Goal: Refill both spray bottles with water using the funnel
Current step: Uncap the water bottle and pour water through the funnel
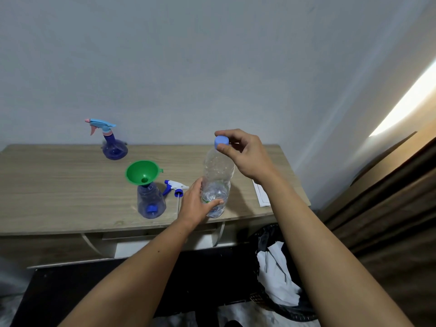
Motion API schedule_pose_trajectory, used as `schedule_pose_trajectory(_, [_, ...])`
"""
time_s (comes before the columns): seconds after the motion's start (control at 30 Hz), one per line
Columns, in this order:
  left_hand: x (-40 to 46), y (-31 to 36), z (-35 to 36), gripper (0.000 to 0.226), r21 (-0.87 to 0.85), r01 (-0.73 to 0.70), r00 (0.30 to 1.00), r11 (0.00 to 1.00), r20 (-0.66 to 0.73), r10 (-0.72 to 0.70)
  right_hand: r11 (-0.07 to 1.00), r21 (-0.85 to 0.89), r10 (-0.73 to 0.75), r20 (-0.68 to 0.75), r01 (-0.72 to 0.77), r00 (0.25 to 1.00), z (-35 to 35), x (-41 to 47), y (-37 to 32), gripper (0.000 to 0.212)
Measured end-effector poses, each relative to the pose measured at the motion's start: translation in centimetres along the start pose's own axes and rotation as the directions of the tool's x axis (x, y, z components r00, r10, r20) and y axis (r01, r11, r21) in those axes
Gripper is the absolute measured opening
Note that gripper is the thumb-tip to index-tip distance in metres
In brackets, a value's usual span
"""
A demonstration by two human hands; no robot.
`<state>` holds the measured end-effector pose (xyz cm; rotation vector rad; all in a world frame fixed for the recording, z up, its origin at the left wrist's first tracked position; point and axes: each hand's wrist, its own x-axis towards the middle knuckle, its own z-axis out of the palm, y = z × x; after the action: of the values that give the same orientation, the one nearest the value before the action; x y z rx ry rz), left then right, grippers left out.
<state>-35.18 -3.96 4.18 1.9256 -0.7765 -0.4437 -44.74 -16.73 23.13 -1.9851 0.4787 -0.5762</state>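
the right hand (245, 154) pinches the light blue plastic cap (221, 141) at the top of the clear, crinkled plastic water bottle (218, 182), thumb below and fingers curled over it; whether the cap is seated on the neck or just lifted free cannot be told. the left hand (195, 204) grips the lower body of the same bottle, thumb across its front near the label, holding it upright on the light wood-grain desk (59, 190) close to the front edge.

just left of the left hand lies a white and blue trigger spray head (175, 186) on its side, its thin dip tube trailing toward the desk's front edge. beside that stands a squat, translucent blue spray bottle (151, 201) with its head off, and a bright green plastic funnel (141, 173) sits in its neck, tilted a little to the left.

farther back, near the wall, a second translucent blue spray bottle (114, 148) stands upright with its light blue and pink trigger head (100, 125) on, nozzle pointing left, well apart from the others.

at the desk's right end lies a sheet of white paper (262, 194). below the desk on the right is a black bin (278, 274) holding crumpled white material.
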Motion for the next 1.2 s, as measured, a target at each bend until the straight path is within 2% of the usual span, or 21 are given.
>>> schedule_pose_trajectory(0.1, [-0.1, -0.2, -0.2, 0.088, -0.015, 0.002, 1.0, 1.0, 0.009, -0.002, 1.0, -0.013, 0.006, 0.076, -0.005, 0.997, -0.3, 0.1, -0.3, 0.031])
schedule_pose_trajectory(0.27, [0.0, -0.2, 0.0, 0.091, -0.02, -0.011, 1.0, 1.0, 0.016, 0.011, 0.999, 0.048, 0.011, -0.135, -0.004, 0.991, 0.3, -0.4, -0.4, 0.037])
schedule_pose_trajectory(0.33, [0.0, -0.2, -0.1, 0.09, -0.024, -0.012, 1.0, 1.0, 0.022, 0.013, 1.0, 0.024, -0.012, -0.104, 0.015, 0.995, 0.1, -0.5, -0.2, 0.03])
schedule_pose_trajectory(0.43, [-0.1, 0.0, -0.3, 0.091, -0.031, -0.02, 1.0, 0.999, 0.023, 0.021, 0.998, 0.028, -0.049, -0.013, 0.049, 0.999, -0.6, -0.3, -0.2, 0.032])
schedule_pose_trajectory(0.6, [-0.1, 0.2, -0.3, 0.089, -0.047, -0.021, 1.0, 0.999, 0.019, 0.022, 0.989, 0.126, -0.066, -0.088, 0.077, 0.994, -1.7, -0.2, 0.1, 0.037])
schedule_pose_trajectory(0.7, [-0.2, 0.1, -0.4, 0.091, -0.05, -0.018, 1.0, 0.999, 0.014, 0.018, 0.99, 0.141, 0.002, -0.135, 0.017, 0.991, -2.6, -0.7, 2.2, 0.038])
schedule_pose_trajectory(0.9, [-0.1, 0.0, -0.2, 0.093, -0.06, -0.028, 0.999, 0.998, -0.016, 0.028, 0.986, 0.086, 0.155, -0.136, -0.144, 0.978, -2.8, -2.8, 10.8, 0.039])
schedule_pose_trajectory(1.1, [0.0, -0.1, 0.2, 0.084, -0.035, -0.063, 0.997, 0.997, -0.051, 0.061, 0.946, 0.039, 0.324, -0.152, -0.322, 0.934, -0.3, -5.8, 20.2, 0.039])
schedule_pose_trajectory(1.2, [-0.1, -0.4, 0.5, 0.083, -0.04, -0.063, 0.996, 0.997, -0.068, 0.061, 0.917, 0.01, 0.398, -0.114, -0.4, 0.91, 1.5, -7.6, 24.4, 0.039])
